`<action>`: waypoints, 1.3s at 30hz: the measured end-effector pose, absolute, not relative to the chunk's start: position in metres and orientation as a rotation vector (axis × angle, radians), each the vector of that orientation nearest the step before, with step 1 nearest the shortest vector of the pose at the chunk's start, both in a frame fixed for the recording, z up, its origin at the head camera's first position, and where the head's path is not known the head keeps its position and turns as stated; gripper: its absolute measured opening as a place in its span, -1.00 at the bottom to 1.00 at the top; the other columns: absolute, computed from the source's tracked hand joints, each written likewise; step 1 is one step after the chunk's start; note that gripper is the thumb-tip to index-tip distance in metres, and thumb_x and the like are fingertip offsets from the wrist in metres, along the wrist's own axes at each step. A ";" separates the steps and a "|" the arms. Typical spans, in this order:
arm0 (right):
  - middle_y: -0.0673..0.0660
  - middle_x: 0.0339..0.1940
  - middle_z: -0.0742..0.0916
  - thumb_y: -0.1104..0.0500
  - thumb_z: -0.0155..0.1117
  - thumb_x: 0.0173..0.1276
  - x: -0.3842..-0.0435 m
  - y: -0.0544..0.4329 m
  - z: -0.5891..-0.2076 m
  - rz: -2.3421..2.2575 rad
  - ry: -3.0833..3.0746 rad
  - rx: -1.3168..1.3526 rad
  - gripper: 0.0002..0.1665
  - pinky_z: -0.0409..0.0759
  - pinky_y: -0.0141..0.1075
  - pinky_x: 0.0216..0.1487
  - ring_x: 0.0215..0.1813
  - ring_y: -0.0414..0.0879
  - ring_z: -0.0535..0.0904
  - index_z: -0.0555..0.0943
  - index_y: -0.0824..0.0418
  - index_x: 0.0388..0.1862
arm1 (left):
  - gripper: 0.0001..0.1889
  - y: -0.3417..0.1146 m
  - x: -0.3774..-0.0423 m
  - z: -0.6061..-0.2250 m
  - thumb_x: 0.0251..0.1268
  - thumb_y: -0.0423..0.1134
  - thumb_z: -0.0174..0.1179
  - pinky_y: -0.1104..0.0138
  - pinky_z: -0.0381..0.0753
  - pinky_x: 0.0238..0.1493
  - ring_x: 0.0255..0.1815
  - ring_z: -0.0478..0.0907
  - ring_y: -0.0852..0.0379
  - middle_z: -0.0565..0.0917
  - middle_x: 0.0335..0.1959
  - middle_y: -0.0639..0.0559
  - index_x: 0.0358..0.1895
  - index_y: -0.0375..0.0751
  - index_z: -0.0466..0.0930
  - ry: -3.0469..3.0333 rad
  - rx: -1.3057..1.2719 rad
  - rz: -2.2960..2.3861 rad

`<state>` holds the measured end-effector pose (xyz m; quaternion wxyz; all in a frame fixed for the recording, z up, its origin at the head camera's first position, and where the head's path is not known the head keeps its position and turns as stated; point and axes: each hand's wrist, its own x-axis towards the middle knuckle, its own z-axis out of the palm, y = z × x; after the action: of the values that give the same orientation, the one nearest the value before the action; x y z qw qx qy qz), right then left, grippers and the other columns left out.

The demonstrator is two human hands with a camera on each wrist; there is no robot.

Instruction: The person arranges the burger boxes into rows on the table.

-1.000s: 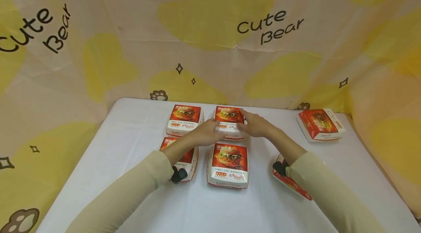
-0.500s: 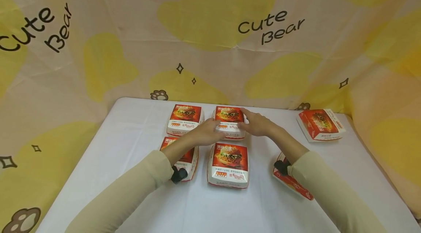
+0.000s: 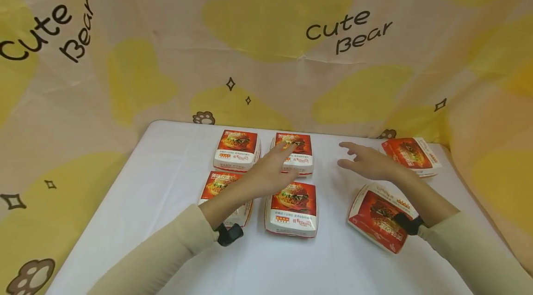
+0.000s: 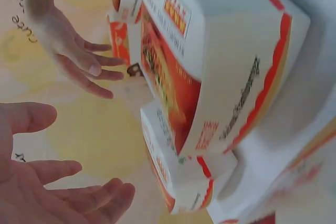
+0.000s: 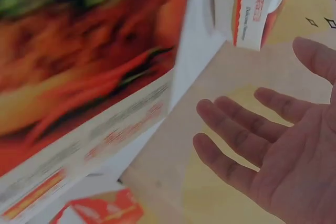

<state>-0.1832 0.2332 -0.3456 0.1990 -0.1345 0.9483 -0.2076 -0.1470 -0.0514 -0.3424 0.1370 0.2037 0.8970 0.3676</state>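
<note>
My left hand (image 3: pixel 270 175) hovers over the front edge of the back middle burger box (image 3: pixel 303 156), fingers spread. In the left wrist view the same hand (image 4: pixel 58 182) holds nothing. The front middle burger box (image 3: pixel 290 218) lies just below its thumb. My right hand (image 3: pixel 368 162) is in the air between that back pair and the right-hand boxes, with loosely extended fingers around nothing. Its palm and separated fingers show in the right wrist view. Beneath the right wrist sits a turned burger box (image 3: pixel 376 218), partly hidden by the wrist camera.
Two more burger boxes stand at left, one behind (image 3: pixel 236 149) and one in front (image 3: pixel 214 184), the latter partly covered by my left forearm. Another burger box (image 3: pixel 410 154) lies at the back right. A patterned cloth (image 3: pixel 266 31) hangs behind the white table (image 3: pixel 166 179).
My right hand has left the side of the back middle box and moved right. The left hand has shifted slightly right and rises over that box, which looks unmoved.
</note>
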 end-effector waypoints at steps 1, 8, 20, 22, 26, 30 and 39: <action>0.53 0.31 0.47 -0.18 0.14 0.47 -0.179 0.240 -0.345 -0.594 2.643 -0.383 -0.10 0.55 0.27 0.07 0.27 0.47 0.43 0.15 0.33 0.54 | -0.28 -0.049 -0.144 -0.343 0.41 -0.08 0.16 -0.16 0.21 0.41 0.56 0.06 -0.18 0.06 0.59 -0.21 0.58 -0.08 0.13 2.598 0.600 1.051; 0.52 0.30 0.47 -0.10 0.18 0.47 -0.151 0.286 -0.351 -0.682 2.606 -0.409 -0.14 0.59 0.23 0.02 0.25 0.46 0.43 0.16 0.35 0.52 | -0.30 -0.033 -0.125 -0.352 0.39 -0.08 0.13 -0.11 0.29 0.39 0.55 0.13 -0.11 0.07 0.60 -0.11 0.56 -0.07 0.17 2.560 0.687 1.010; 0.52 0.18 0.54 -0.05 0.24 0.44 -0.119 0.327 -0.362 -0.677 2.546 -0.326 -0.16 0.67 0.13 -0.09 0.15 0.42 0.52 0.20 0.40 0.48 | -0.32 -0.006 -0.106 -0.362 0.44 -0.03 0.12 -0.02 0.30 0.40 0.55 0.14 -0.02 0.12 0.59 -0.04 0.57 0.03 0.16 2.476 0.871 0.925; 0.52 0.17 0.54 -0.02 0.25 0.44 -0.116 0.330 -0.363 -0.696 2.528 -0.325 -0.16 0.67 0.11 -0.08 0.14 0.40 0.52 0.21 0.42 0.48 | -0.33 -0.001 -0.103 -0.364 0.44 -0.02 0.10 -0.02 0.28 0.42 0.55 0.13 0.01 0.11 0.59 -0.03 0.57 0.05 0.16 2.464 0.898 0.919; 0.51 0.18 0.53 -0.01 0.25 0.44 -0.113 0.332 -0.366 -0.729 2.505 -0.319 -0.17 0.67 0.10 -0.08 0.14 0.40 0.52 0.20 0.42 0.48 | -0.33 0.010 -0.098 -0.365 0.44 0.01 0.09 0.01 0.30 0.41 0.53 0.18 0.02 0.13 0.59 -0.03 0.57 0.06 0.16 2.448 0.947 0.894; 0.53 0.20 0.52 -0.01 0.25 0.43 -0.111 0.331 -0.368 -0.743 2.508 -0.316 -0.16 0.67 0.10 -0.09 0.14 0.42 0.51 0.21 0.41 0.48 | -0.34 0.020 -0.093 -0.367 0.43 0.01 0.09 0.02 0.39 0.35 0.50 0.24 0.01 0.15 0.57 -0.05 0.56 0.08 0.18 2.425 0.994 0.872; 0.55 0.24 0.51 -0.02 0.24 0.44 -0.111 0.322 -0.373 -0.782 2.545 -0.355 -0.18 0.66 0.14 -0.08 0.19 0.47 0.48 0.24 0.43 0.47 | -0.33 0.037 -0.087 -0.372 0.41 -0.01 0.15 0.24 0.42 0.32 0.47 0.25 0.12 0.19 0.56 -0.01 0.55 0.09 0.20 2.340 1.074 0.836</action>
<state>-0.1110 0.3219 -0.3729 0.2257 -0.1289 0.9231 -0.2835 -0.0867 0.0374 -0.3722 0.2156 0.3875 0.8441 0.3014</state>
